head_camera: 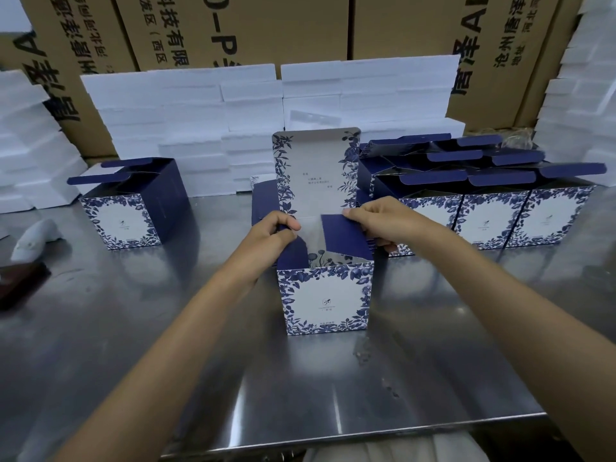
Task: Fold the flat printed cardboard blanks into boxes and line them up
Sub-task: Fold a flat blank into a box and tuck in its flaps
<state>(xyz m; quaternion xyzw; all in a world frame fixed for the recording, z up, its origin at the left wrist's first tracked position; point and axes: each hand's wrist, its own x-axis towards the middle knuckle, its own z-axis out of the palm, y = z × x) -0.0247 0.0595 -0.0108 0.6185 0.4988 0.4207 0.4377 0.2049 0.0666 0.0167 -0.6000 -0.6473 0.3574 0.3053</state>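
Observation:
A blue-and-white floral box (328, 300) stands upright in the middle of the steel table (133, 345), its tall lid flap (316, 175) sticking straight up. My left hand (271, 236) grips the box's left navy side flap at the top edge. My right hand (376, 220) pinches the right navy side flap (346, 240), which tilts inward over the opening. Several folded boxes (493, 218) stand in rows at the right, tops open. One more folded box (133, 205) stands alone at the left.
White foam blocks (200, 128) are stacked behind the boxes and at both sides. Large brown cartons (266, 28) form the back wall. A white object (36, 238) and a dark flat item (20, 281) lie at the table's left edge.

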